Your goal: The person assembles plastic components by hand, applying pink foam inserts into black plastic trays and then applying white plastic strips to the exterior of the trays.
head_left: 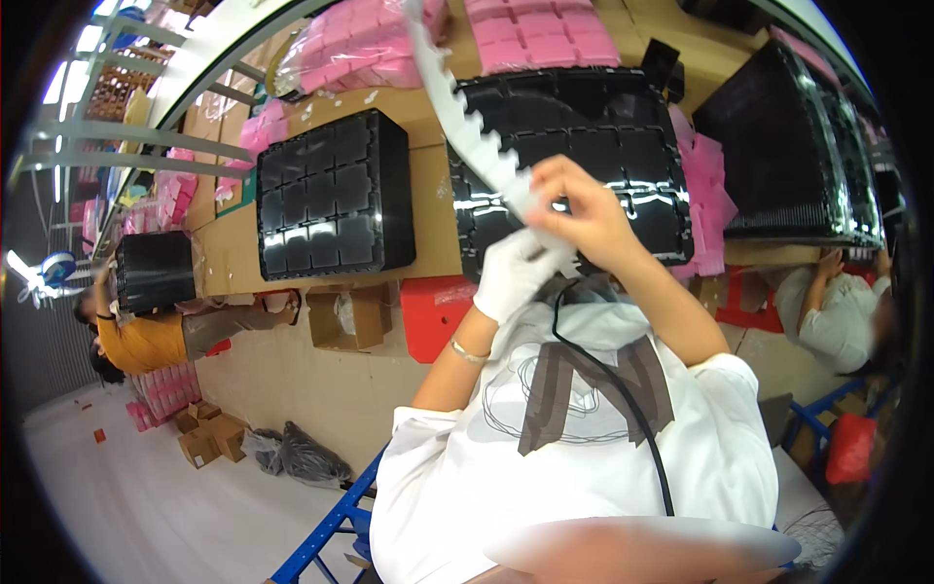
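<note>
Strip (459, 121), notched | gripped by left hand (520, 274) and right hand (592, 222) | held above black trays (608, 146), apparently not yet laid down

strip (473, 142): white | glove (514, 277): white | trays (326, 200): black, gridded | packs (545, 37): pink

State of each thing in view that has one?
White strip: notched, curved, held up
Right hand: bare, pinching the strip
Left hand: gloved, fingers curled near the strip
Black trays: on the table
Cardboard box: open
Back-left pink trays: wrapped in clear film
Dark bag: crumpled
</note>
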A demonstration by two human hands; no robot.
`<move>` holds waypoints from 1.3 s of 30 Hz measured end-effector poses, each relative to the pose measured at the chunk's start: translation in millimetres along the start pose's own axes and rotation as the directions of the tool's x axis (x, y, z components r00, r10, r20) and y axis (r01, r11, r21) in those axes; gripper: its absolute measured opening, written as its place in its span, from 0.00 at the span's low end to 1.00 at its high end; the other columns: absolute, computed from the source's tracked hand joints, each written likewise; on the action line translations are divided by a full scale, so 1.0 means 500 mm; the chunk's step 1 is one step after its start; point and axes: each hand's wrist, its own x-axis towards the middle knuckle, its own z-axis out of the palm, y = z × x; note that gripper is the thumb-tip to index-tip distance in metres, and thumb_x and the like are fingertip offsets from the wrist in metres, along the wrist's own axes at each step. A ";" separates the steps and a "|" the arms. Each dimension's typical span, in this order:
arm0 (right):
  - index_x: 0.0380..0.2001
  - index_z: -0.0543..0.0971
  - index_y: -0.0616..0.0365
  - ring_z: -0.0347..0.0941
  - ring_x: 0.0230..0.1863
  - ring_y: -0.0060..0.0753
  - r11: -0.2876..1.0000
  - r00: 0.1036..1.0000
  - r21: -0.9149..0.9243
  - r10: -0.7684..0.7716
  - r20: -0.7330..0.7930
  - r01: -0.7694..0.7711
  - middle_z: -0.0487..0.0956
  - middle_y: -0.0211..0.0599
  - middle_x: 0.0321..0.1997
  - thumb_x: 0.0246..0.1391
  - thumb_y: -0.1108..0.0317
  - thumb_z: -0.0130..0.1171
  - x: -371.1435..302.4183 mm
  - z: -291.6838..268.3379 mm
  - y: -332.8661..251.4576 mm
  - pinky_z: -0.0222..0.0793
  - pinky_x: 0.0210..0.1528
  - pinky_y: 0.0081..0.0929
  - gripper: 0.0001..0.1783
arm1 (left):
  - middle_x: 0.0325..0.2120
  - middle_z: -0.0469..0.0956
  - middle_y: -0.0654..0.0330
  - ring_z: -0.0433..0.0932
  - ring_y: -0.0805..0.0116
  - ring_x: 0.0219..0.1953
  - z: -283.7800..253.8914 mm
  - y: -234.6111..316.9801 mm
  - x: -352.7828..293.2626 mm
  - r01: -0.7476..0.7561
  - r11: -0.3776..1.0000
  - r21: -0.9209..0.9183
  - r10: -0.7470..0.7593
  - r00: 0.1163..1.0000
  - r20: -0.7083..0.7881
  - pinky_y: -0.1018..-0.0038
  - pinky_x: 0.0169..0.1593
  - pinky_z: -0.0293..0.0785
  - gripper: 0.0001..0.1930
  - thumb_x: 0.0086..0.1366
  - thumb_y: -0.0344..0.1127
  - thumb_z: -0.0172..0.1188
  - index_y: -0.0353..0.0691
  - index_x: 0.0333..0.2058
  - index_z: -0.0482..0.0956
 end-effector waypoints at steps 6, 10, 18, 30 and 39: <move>0.48 0.78 0.64 0.76 0.48 0.23 0.822 0.822 0.101 0.536 0.192 -0.560 0.81 0.35 0.45 0.61 0.66 0.62 -0.088 -0.034 0.112 0.72 0.53 0.23 0.16 | 0.29 0.81 0.63 0.72 0.82 0.23 -0.019 -0.043 0.004 0.009 0.879 -0.476 -0.177 0.934 -0.309 0.85 0.27 0.67 0.10 0.69 0.32 0.60 0.33 0.44 0.81; 0.44 0.79 0.64 0.76 0.42 0.19 0.782 0.820 0.247 0.545 0.176 -0.572 0.80 0.33 0.41 0.58 0.73 0.64 -0.123 0.012 0.119 0.72 0.47 0.19 0.11 | 0.29 0.80 0.63 0.73 0.82 0.24 -0.014 -0.043 0.003 0.016 0.878 -0.478 -0.212 0.909 -0.359 0.84 0.27 0.68 0.09 0.66 0.29 0.63 0.33 0.43 0.80; 0.26 0.83 0.56 0.74 0.38 0.27 0.959 0.989 -0.243 -0.151 -0.013 0.143 0.78 0.31 0.35 0.48 0.72 0.70 -0.120 0.047 0.089 0.71 0.38 0.24 0.04 | 0.29 0.80 0.61 0.76 0.80 0.25 -0.032 -0.071 -0.020 -0.082 0.868 -0.490 -0.216 0.826 -0.521 0.83 0.28 0.71 0.05 0.66 0.28 0.64 0.33 0.37 0.78; 0.26 0.76 0.57 0.74 0.32 0.39 0.801 0.920 -0.573 0.078 0.384 0.171 0.75 0.35 0.30 0.45 0.71 0.67 -0.004 0.111 0.211 0.70 0.35 0.35 0.08 | 0.24 0.79 0.65 0.71 0.83 0.23 -0.133 -0.152 -0.072 0.087 0.932 -0.351 -0.266 0.822 -0.503 0.84 0.26 0.66 0.07 0.62 0.30 0.68 0.34 0.34 0.80; 0.25 0.76 0.58 0.74 0.27 0.38 0.788 0.937 -0.593 0.064 0.343 0.163 0.75 0.36 0.26 0.44 0.71 0.68 0.003 0.122 0.221 0.70 0.31 0.33 0.08 | 0.23 0.77 0.67 0.71 0.83 0.21 -0.139 -0.139 -0.062 0.119 0.885 -0.450 -0.342 0.821 -0.457 0.85 0.26 0.64 0.06 0.63 0.30 0.67 0.37 0.31 0.79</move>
